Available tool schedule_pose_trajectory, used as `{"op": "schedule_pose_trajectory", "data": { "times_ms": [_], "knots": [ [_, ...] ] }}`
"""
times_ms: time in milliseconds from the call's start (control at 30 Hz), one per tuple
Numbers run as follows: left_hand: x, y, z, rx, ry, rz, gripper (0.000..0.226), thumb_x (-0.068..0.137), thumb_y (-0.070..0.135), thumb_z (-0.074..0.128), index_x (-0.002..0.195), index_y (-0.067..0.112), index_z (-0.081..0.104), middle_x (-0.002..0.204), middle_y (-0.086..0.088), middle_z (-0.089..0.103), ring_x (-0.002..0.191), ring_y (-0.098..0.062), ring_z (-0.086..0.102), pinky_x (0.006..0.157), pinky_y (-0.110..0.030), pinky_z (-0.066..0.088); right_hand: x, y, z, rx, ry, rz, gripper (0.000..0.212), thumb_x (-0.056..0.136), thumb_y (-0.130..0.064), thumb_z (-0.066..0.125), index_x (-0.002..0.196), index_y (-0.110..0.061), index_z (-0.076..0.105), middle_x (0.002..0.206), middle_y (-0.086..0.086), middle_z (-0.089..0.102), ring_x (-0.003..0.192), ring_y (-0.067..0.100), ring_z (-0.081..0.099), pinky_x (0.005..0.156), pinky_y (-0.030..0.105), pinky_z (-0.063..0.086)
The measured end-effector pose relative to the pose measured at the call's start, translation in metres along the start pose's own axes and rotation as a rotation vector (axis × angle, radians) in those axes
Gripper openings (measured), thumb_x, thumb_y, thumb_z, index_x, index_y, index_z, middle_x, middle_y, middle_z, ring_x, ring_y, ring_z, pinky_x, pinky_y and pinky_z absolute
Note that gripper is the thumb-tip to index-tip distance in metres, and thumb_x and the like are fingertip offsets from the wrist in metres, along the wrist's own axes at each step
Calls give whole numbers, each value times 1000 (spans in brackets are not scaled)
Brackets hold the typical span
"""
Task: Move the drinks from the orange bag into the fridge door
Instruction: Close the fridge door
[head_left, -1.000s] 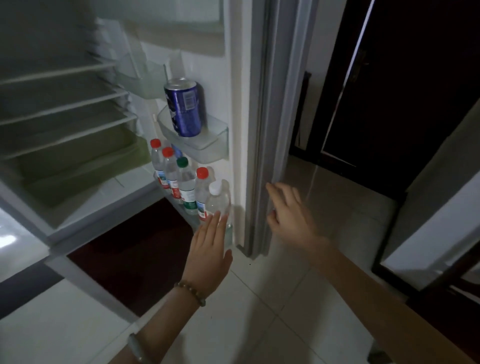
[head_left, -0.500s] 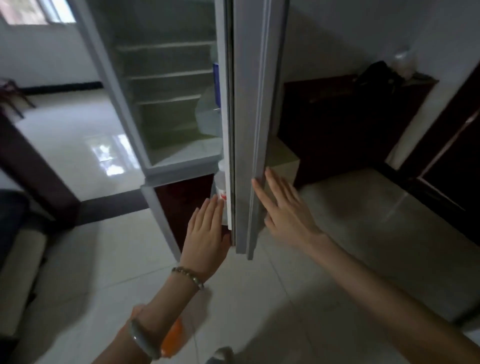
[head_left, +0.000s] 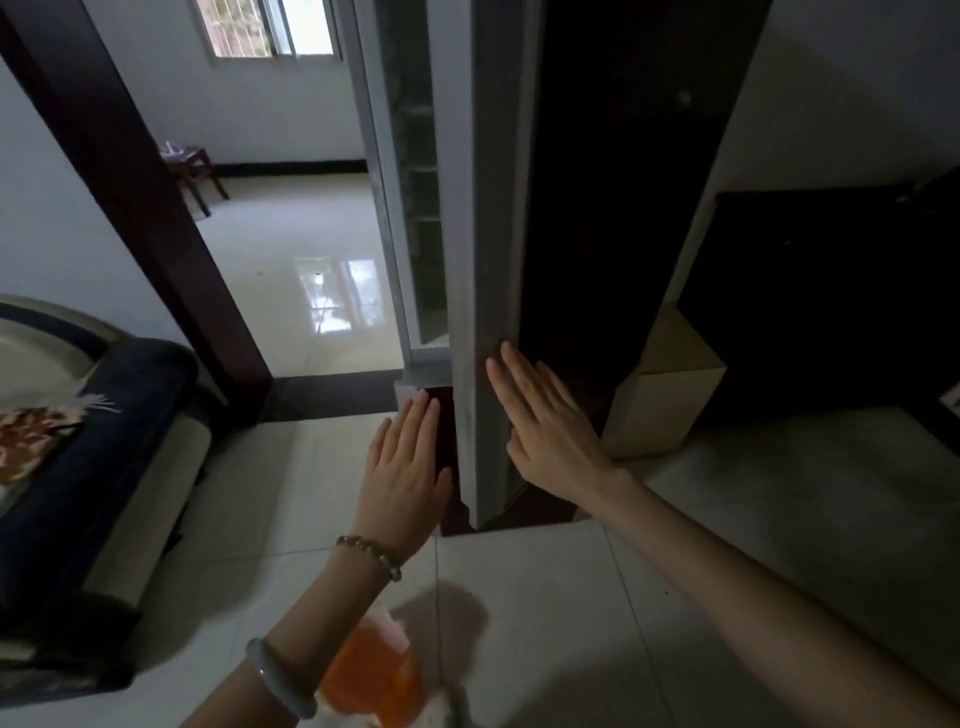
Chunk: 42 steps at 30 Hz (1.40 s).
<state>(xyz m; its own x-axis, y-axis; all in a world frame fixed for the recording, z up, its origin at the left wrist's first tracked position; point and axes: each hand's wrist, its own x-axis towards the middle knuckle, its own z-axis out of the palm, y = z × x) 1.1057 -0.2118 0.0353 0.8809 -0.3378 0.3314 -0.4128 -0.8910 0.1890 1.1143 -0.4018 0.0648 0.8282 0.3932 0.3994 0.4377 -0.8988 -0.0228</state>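
Observation:
The fridge door (head_left: 483, 291) stands almost edge-on to me, nearly closed against the fridge body (head_left: 410, 218); only a narrow strip of the shelves inside shows. My right hand (head_left: 545, 426) lies flat against the door's outer face with its fingers spread. My left hand (head_left: 405, 467) is open and held flat just left of the door's lower edge, holding nothing. The orange bag (head_left: 371, 675) lies on the floor under my left forearm. The drinks in the door are hidden.
A dark sofa (head_left: 88, 467) with a patterned cushion stands at the left. A dark wooden door frame (head_left: 135, 197) leads into a bright tiled room with a small table (head_left: 189, 166). A pale box (head_left: 670, 395) and dark furniture (head_left: 831, 301) sit at the right.
The fridge door has swung from wide open to nearly closed under my right hand. The bottles and the blue can in the door have gone out of sight. The orange bag has come into view.

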Motion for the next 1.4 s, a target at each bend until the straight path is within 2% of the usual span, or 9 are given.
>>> {"op": "schedule_pose_trajectory", "data": {
  "times_ms": [200,333,467,600,800,933,1033,1167,1400],
  "knots": [
    [49,-55,-3,49,40,19,73,82,27,64,140,3,28,147,-18,31,137,-28,22,109,-50,17,80,-4,35,-17,29,16,82,76,-9,63,144,-6,17,153,16,17,140,32,17,112,50,24],
    [78,-83,-7,92,29,69,77,77,25,68,139,1,29,145,-18,34,135,-31,31,108,-50,22,130,-3,57,13,-6,64,83,79,-11,61,146,-8,12,154,19,5,141,33,11,114,45,16],
    [119,-102,-12,136,41,68,73,81,25,62,141,4,26,149,-16,28,138,-29,25,111,-46,14,173,8,75,-13,-64,106,90,78,-12,66,147,-10,6,154,21,1,141,34,8,113,42,12],
    [150,-118,-8,136,46,40,70,84,24,58,142,4,26,151,-15,24,139,-28,21,112,-46,14,214,25,91,-26,-123,128,91,80,-12,66,147,-10,4,155,19,-1,142,32,4,114,41,9],
    [174,-134,10,121,-2,-29,68,92,30,46,146,9,10,155,-10,7,142,-24,4,116,-41,5,264,53,110,-138,-200,162,92,83,-18,62,146,-10,-5,155,14,-8,142,28,-7,116,42,-1],
    [190,-137,16,116,-11,-51,67,93,29,44,146,9,7,155,-10,4,143,-24,0,116,-40,1,272,60,118,-203,-230,153,94,83,-21,63,145,-9,-7,155,15,-12,141,28,-14,115,46,-4],
    [201,-138,22,119,-4,-44,67,91,26,48,145,7,13,154,-12,10,142,-25,6,114,-40,1,272,64,121,-204,-222,135,93,83,-22,62,145,-9,-6,155,14,-11,139,26,-17,113,46,-7],
    [208,-133,31,143,-6,-15,70,83,24,61,142,4,28,150,-15,26,139,-29,23,110,-45,10,267,65,115,-117,-197,141,87,86,-21,58,146,-10,-4,156,12,-7,142,25,-11,112,42,-11],
    [202,-121,35,62,10,135,77,82,28,63,143,6,23,151,-15,24,140,-29,20,112,-42,12,215,56,82,14,-100,322,82,87,-27,57,146,-10,4,156,13,0,143,23,-3,113,39,-5]
  ]
}}
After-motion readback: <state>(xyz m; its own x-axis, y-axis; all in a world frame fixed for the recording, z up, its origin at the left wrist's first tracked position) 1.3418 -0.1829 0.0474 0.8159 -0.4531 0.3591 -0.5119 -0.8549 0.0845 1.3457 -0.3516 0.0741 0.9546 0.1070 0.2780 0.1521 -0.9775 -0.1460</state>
